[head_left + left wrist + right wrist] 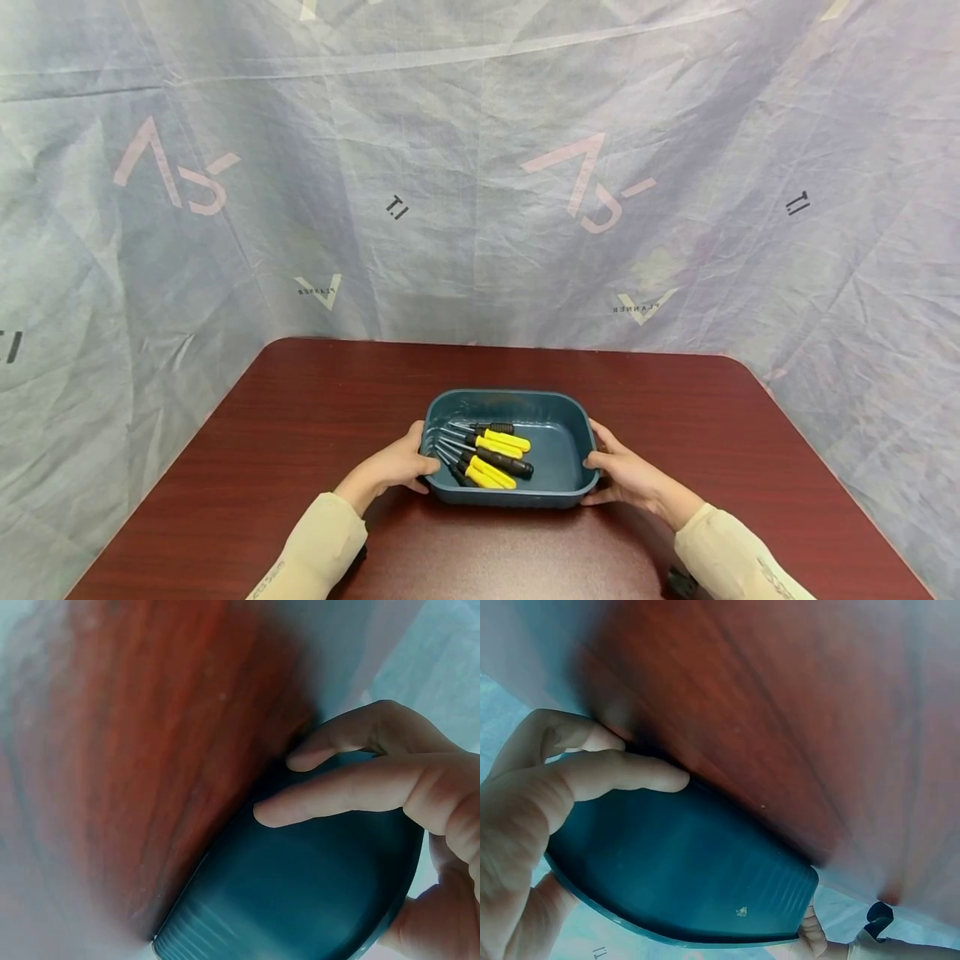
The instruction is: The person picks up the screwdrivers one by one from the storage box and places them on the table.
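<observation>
A dark teal plastic tray stands near the middle of the table, in the head view. Several screwdrivers with yellow handles and black handles lie together in its left half, shafts pointing left. My left hand grips the tray's left end, thumb over the rim and fingers on the outer wall. At the opposite end, my right hand holds the tray likewise. In the left wrist view, fingers press on the tray's outer side. The right wrist view shows the far wall side under my right fingers.
The reddish-brown wooden table has rounded far corners. A grey printed cloth hangs behind it and along both sides. Cream sleeves cover both forearms, with dark wrist straps partly visible beneath.
</observation>
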A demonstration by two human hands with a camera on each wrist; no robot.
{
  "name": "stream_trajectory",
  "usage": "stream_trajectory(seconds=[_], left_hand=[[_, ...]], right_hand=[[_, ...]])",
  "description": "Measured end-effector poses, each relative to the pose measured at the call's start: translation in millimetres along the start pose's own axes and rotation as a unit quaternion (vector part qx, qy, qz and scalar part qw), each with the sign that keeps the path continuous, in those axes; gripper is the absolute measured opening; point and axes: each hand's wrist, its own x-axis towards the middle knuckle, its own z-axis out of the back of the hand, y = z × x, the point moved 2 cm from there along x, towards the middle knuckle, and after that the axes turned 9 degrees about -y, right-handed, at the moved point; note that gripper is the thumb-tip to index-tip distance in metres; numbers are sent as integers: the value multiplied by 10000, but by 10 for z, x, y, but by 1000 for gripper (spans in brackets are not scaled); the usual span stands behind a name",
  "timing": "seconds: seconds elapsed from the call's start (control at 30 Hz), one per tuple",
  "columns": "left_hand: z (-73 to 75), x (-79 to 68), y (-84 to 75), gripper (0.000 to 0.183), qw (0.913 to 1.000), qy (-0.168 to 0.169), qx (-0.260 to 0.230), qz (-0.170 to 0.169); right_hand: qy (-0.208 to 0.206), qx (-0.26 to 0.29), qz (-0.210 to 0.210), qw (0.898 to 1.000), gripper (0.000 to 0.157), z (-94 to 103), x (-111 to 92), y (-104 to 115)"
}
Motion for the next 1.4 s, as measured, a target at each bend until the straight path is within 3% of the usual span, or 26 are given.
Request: stream_trajectory(seconds=[0.97, 1.4], left_hand=[[-117, -257, -42, 68, 9977, 60, 577, -359], [-159, -324, -31, 70, 9967, 82, 743, -327]], right_hand=[[366, 76, -41, 9993, 76, 6, -290, -75], [494, 64, -125, 9987, 76, 19, -380, -110]])
